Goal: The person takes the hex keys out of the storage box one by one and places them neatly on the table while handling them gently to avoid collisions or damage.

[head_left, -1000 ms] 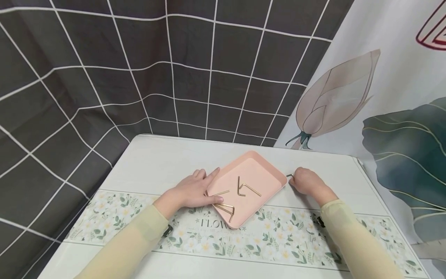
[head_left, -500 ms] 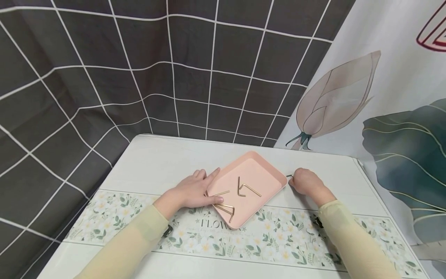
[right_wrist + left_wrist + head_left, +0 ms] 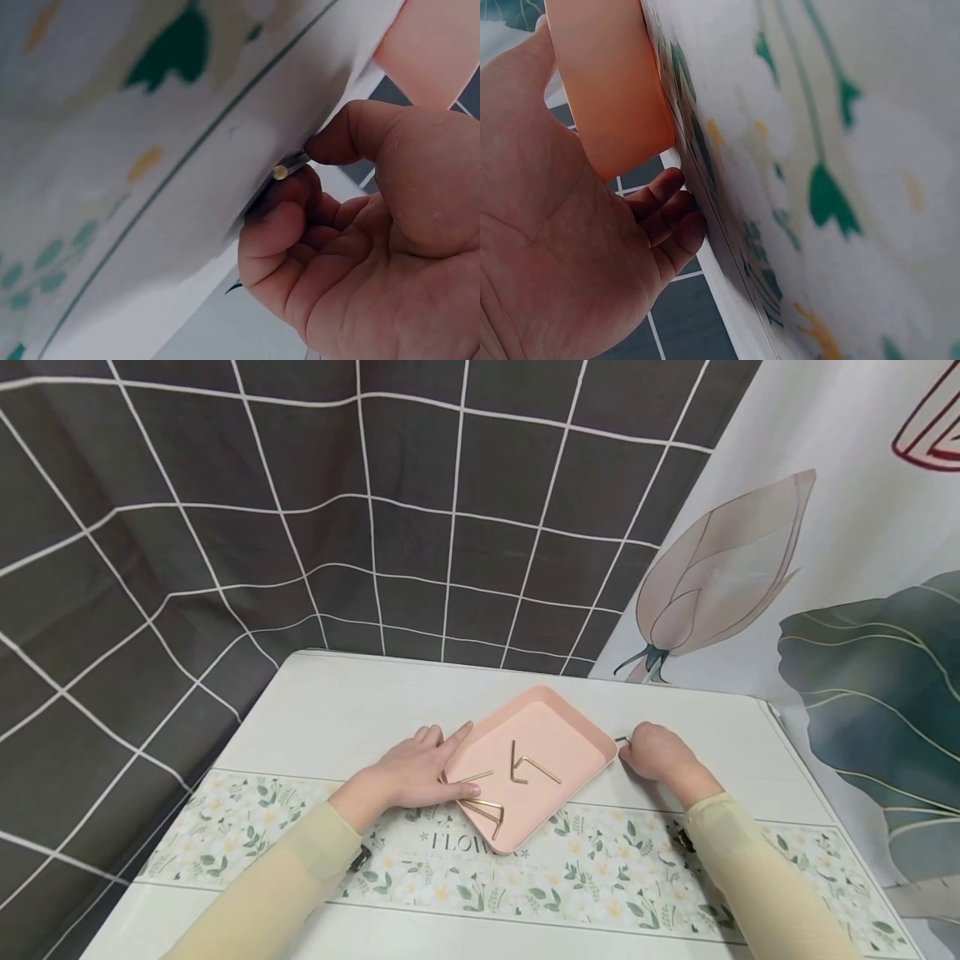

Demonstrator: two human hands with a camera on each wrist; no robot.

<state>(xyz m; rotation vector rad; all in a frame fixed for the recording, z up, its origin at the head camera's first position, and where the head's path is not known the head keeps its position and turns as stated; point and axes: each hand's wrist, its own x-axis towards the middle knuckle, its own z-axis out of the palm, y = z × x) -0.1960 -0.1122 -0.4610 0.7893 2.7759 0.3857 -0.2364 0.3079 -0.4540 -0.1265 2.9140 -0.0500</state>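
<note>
A pink tray (image 3: 551, 727) lies at an angle on the table. Inside it are several L-shaped hex keys, among them a gold one (image 3: 542, 769) and a darker bronze one (image 3: 513, 760) in the middle. My left hand (image 3: 420, 772) holds the tray's left side, the thumb over the rim and the index finger along the edge. Seen from the left wrist, the tray wall (image 3: 615, 90) meets the hand, and the other fingers bend near the tabletop. Just right of the tray, my right hand (image 3: 660, 752) pinches another hex key (image 3: 289, 166) against the table; fingers hide most of it.
Under everything lies a white table cover (image 3: 352, 693) with a flowered band (image 3: 600, 868) across it. Behind the table hangs a dark gridded curtain (image 3: 405, 543), and a pale curtain with plant prints (image 3: 750, 610) is at the right.
</note>
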